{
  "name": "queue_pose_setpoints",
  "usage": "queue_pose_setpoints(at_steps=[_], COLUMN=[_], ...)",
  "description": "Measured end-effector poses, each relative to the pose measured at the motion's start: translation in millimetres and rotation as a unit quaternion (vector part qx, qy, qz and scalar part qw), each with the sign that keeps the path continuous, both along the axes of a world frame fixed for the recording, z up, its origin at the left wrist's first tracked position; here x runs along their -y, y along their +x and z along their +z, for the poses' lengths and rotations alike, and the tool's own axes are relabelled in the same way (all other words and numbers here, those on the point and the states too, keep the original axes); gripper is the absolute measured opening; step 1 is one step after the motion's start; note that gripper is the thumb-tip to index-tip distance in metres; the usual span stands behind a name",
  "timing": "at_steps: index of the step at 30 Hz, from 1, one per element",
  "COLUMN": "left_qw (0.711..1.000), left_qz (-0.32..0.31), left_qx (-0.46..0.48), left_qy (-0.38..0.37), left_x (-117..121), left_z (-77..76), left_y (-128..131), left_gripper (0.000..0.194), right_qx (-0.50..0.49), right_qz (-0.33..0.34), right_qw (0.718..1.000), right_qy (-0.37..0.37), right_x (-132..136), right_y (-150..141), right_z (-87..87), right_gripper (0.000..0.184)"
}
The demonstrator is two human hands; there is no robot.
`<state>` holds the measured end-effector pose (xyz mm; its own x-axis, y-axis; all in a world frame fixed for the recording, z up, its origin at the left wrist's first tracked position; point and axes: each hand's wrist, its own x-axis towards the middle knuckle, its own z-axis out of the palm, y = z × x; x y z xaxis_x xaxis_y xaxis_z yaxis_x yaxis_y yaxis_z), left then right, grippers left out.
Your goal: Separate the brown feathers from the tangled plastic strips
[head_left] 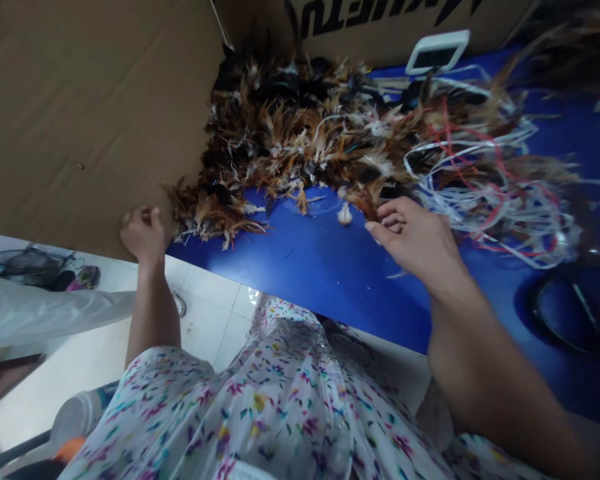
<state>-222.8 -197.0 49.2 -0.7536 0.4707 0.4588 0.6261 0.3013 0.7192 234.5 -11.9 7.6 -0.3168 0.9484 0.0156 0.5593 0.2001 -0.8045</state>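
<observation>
Feathers (pixel 270 137) in brown, black and white lie in a long, untidy heap across the far side of the blue tabletop (pixel 300 257), which runs from the left hand's side to the right edge of view. A tall cardboard panel (pixel 90 107) stands along the left end of the heap, and another cardboard surface (pixel 380 43) with bold dark lettering rises behind it. Below the near edge, the wearer's flower-printed garment (pixel 280 393) fills the middle, with pale floor tiles (pixel 210 290) showing to its left. On the right, a loose tangle of white and red strings (pixel 510 207) rests partly over the feathers, and a dark rounded object (too blurred to identify) (pixel 575 310) sits nearer the wearer. Both hands are bent narrow: the left hand (pixel 144 233) is curled in front of the panel, just beside the heap's left end, and whether it holds anything I cannot tell; the right hand (pixel 413 230) has its fingertips at a brown tuft (pixel 367 201), though a firm pinch cannot be made out. Behind the heap leans a small white-framed device (pixel 439 51), and a tiny pale tuft (pixel 345 214) lies near the right thumb
</observation>
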Motion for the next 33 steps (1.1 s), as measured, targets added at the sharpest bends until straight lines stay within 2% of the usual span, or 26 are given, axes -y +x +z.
queue_pose_setpoints(at_steps=[1,2,4,6,9,10,12,14,16,18,22,25,28,33], left_qw=[0.994,0.987,0.987,0.997,0.972,0.953,0.899,0.843,0.795,0.767,0.746,0.741,0.732,0.744], left_qz=[0.061,0.078,0.046,-0.044,-0.213,-0.268,-0.373,-0.45,-0.499,-0.528,-0.548,-0.543,-0.531,-0.512], left_qx=[-0.09,-0.139,-0.15,-0.066,0.056,0.111,0.221,0.292,0.335,0.344,0.357,0.379,0.406,0.412], left_qy=[-0.018,-0.034,-0.034,0.022,0.083,0.089,0.054,-0.025,-0.081,-0.123,-0.126,-0.113,-0.131,-0.119], left_x=[-1.3,-4.7,-19.0,-42.5,-88.4,-104.2,-133.6,-156.9,-172.3,-180.2,-182.3,-181.6,-182.5,-183.0], left_z=[6.4,12.6,23.4,30.3,28.7,24.6,11.4,-5.2,-21.1,-32.9,-43.7,-48.0,-52.7,-55.1], left_y=[6.5,14.9,37.9,69.0,128.7,150.7,193.8,231.6,260.9,281.0,297.6,297.0,293.6,292.0], left_gripper=[0.013,0.011,0.011,0.013,0.014,0.013,0.023,0.04,0.051,0.053,0.052,0.052,0.05,0.045], right_qx=[-0.032,-0.071,-0.147,-0.211,-0.313,-0.341,-0.38,-0.403,-0.418,-0.427,-0.421,-0.407,-0.397,-0.414], right_qz=[-0.006,-0.01,-0.008,-0.008,-0.011,-0.01,-0.002,0.006,0.006,0.0,-0.023,-0.032,-0.026,-0.001], right_qw=[0.999,0.996,0.984,0.968,0.936,0.926,0.909,0.898,0.891,0.887,0.889,0.896,0.9,0.897], right_qy=[-0.02,-0.044,-0.102,-0.133,-0.161,-0.165,-0.172,-0.176,-0.178,-0.179,-0.178,-0.176,-0.177,-0.153], right_x=[-0.5,-1.1,-3.2,-6.8,-14.4,-16.7,-20.1,-21.9,-22.9,-23.5,-24.0,-24.8,-27.2,-30.9], right_y=[-0.7,-1.3,-1.6,-0.6,2.7,4.1,6.6,8.2,8.4,7.5,2.6,-2.1,-5.2,-4.6], right_z=[1.1,2.5,5.9,8.9,9.9,9.3,7.4,5.6,4.5,4.3,5.0,3.4,-2.1,-9.5], right_gripper=[0.018,0.02,0.021,0.017,0.02,0.022,0.026,0.031,0.034,0.034,0.031,0.027,0.024,0.025])
